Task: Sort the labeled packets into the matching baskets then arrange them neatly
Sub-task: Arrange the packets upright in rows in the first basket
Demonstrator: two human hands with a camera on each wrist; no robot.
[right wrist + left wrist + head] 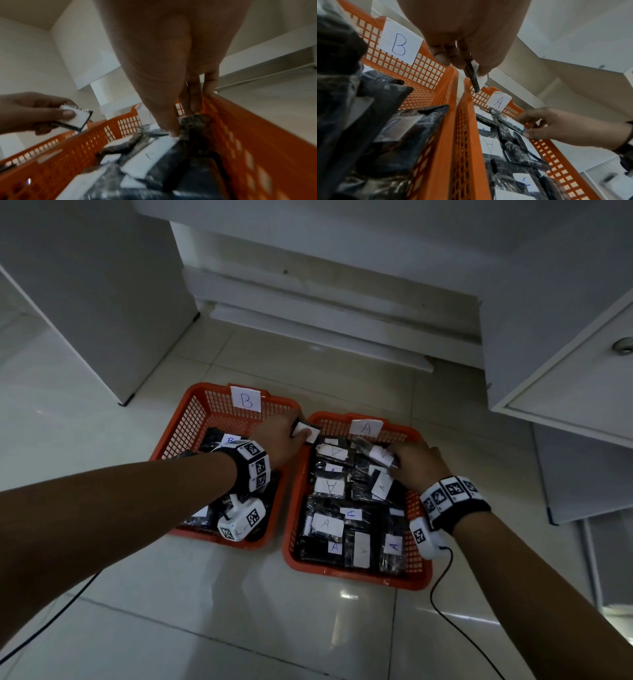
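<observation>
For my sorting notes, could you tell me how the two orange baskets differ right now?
Basket B carries a paper B; basket A carries an A. Basket B's far half shows bare mesh; basket A is covered with packets. The right hand reaches into basket A. Both are orange mesh on the floor.

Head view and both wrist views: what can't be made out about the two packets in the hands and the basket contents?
- Letter on the packet that the left hand pinches: thumb covers the label in the head view; edge-on in the left wrist view; blank-looking in the right wrist view.
- Letter on the packet under the right hand: too faint.
- B basket contents: mostly hidden by the left forearm.
</observation>
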